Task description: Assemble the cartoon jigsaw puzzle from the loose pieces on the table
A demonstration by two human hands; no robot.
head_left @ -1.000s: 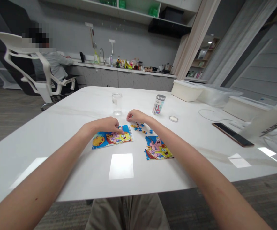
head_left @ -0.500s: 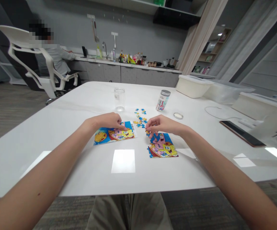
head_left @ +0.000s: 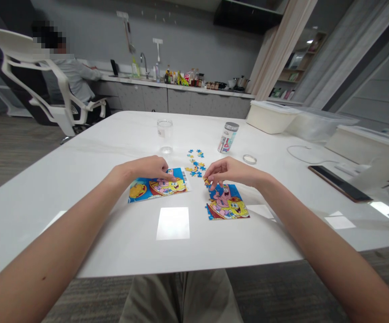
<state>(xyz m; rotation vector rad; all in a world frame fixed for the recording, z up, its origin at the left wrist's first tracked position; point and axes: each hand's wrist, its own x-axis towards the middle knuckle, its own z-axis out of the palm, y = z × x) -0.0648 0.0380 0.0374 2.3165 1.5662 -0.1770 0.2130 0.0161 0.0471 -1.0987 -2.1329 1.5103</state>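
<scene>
My left hand (head_left: 152,168) lies over the upper edge of a printed cartoon picture card (head_left: 157,187), its fingers curled and its thumb down on the picture. Between the thumb and fingers of my right hand (head_left: 224,172) is a small, partly hidden jigsaw puzzle piece (head_left: 207,181). Just below that hand lies a partly joined puzzle (head_left: 228,202) with the same pink and yellow cartoon figures; its left edge is jagged. Loose puzzle pieces (head_left: 199,167), mostly blue and yellow, are scattered on the table between and beyond my hands.
A clear jar (head_left: 165,137) and a printed canister (head_left: 228,138) stand beyond the pieces on the white table (head_left: 120,242). A round lid (head_left: 249,159), a dark phone-like slab (head_left: 339,184) and lidded bins (head_left: 270,117) are at right. A person (head_left: 70,76) sits far left.
The whole view has shifted slightly. My right hand still pinches the puzzle piece at the joined puzzle's upper left corner, and my left hand stays on the card.
</scene>
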